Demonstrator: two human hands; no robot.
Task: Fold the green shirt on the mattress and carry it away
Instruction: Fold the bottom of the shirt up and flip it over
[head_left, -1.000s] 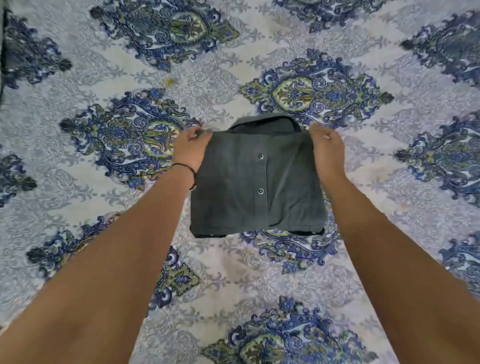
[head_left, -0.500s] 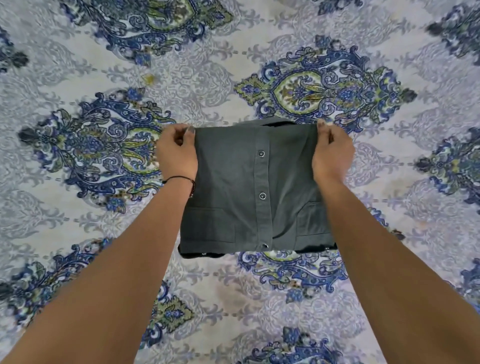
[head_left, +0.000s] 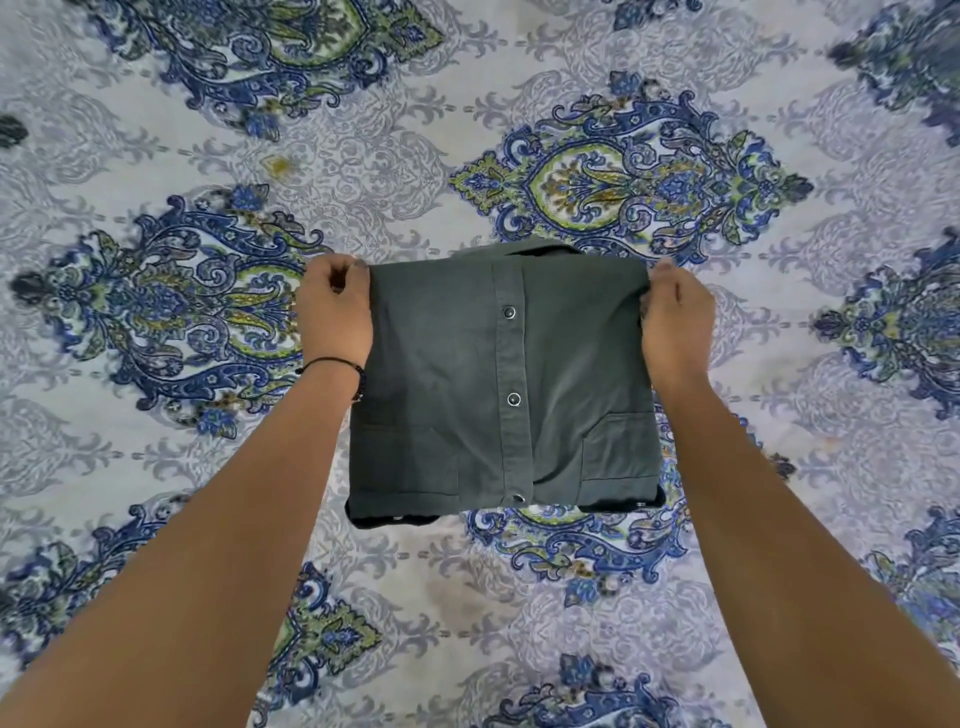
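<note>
Drawn nearer and squared up since half a second earlier: dark green buttoned cotton shirt (head_left: 498, 384), folded to a compact rectangle, lying flat on blue-and-green paisley-printed mattress (head_left: 156, 130); collar peeking past far edge; folding apparently done, lifting and carrying away left; left hand (head_left: 335, 306) curled shut, pinching far-left corner; right hand (head_left: 675, 312) likewise clenched on far-right corner; black cord bracelet (head_left: 332, 364) at left wrist.

**A patterned sheet and a wrist cord**

We see a pale grey bedsheet (head_left: 363, 156) filling the whole view, printed with large blue and green paisley medallions (head_left: 631, 179) set in staggered rows. We notice a small yellowish spot (head_left: 278, 165) and a faint brownish stain (head_left: 467, 597) on it. We also spot a thin black bracelet (head_left: 332, 364).
</note>
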